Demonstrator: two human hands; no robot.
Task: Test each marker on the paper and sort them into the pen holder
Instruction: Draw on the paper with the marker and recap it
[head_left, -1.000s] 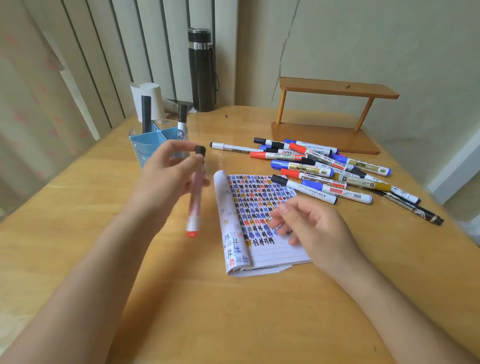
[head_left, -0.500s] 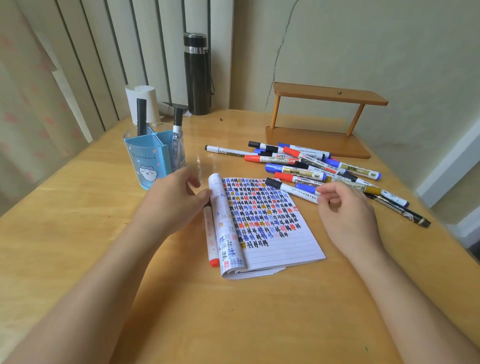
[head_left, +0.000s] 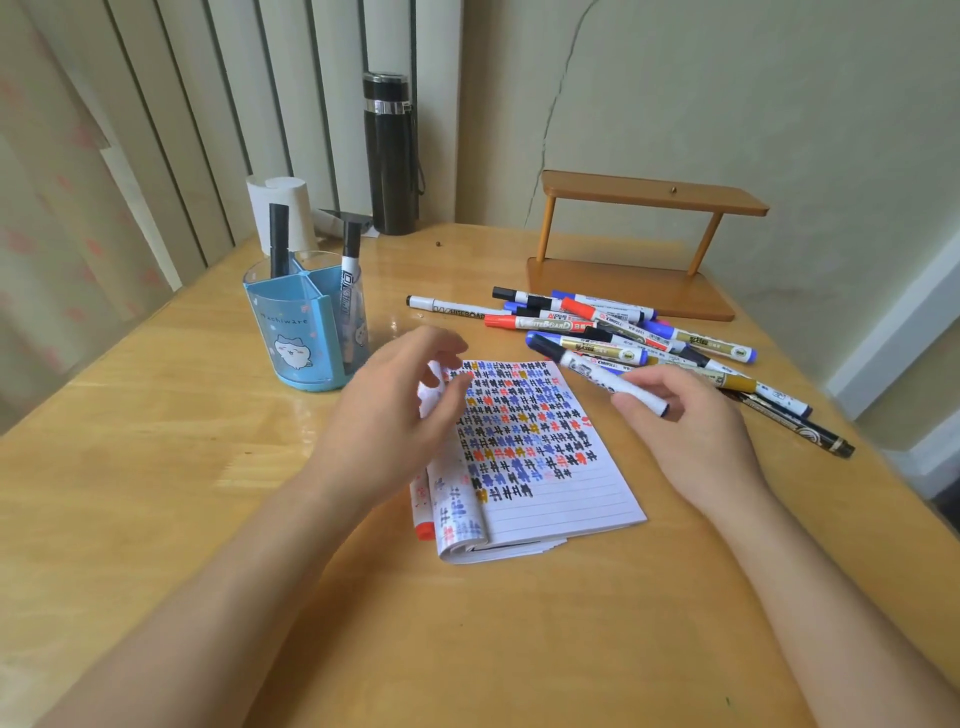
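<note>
My right hand (head_left: 691, 421) grips a white marker with a black cap (head_left: 597, 375), lifted over the top right of the open notebook (head_left: 545, 467), whose page is filled with coloured test marks. My left hand (head_left: 395, 415) hovers with loose fingers over the notebook's left edge and holds nothing. A red-ended marker (head_left: 423, 525) lies on the table beside the notebook's folded pages, mostly hidden by my left hand. The blue pen holder (head_left: 301, 332) stands at the left with two black-capped markers in it. A heap of several markers (head_left: 623, 332) lies behind the notebook.
A wooden shelf stand (head_left: 639, 249) sits at the back right. A black flask (head_left: 389, 156) and a white paper roll (head_left: 283, 208) stand at the back by the blinds. A single white marker (head_left: 447, 306) lies between holder and heap. The table's right edge is near.
My left hand set the red-ended marker down beside the notebook and let go. My right hand reached to the heap and lifted out a black-capped white marker.
</note>
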